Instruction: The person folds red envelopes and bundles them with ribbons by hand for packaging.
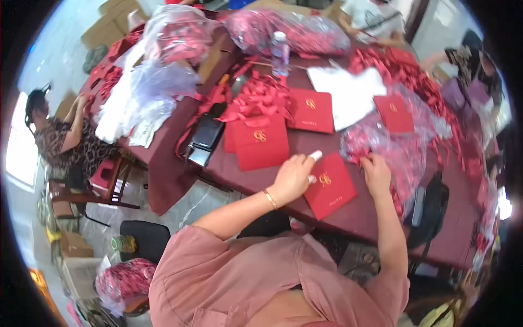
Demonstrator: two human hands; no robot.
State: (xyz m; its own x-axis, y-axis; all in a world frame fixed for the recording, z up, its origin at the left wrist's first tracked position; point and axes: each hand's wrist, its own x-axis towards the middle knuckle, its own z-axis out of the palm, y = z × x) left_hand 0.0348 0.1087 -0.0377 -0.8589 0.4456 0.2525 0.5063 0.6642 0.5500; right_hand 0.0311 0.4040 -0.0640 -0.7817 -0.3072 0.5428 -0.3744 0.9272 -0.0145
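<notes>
A red paper bag (333, 192) with a gold emblem lies flat and turned at an angle on the table in front of me. My left hand (293, 177) is over its upper left corner. White covers sit on the thumb and index finger, which are apart, and the thumb touches the bag's edge. To the right of the bag, my right hand (376, 173) has its fingertips pinched together by a clear plastic bag of red ribbons (400, 155); whatever they hold is too small to make out. Another red paper bag (262, 143) lies beyond my left hand.
A heap of red ribbon loops (261, 95), a red bag (311, 110), a water bottle (280, 54) and white sheets (348, 92) lie farther back. A black box (207, 133) stands left, a black bag (430, 210) right. Other people sit around the table (245, 182).
</notes>
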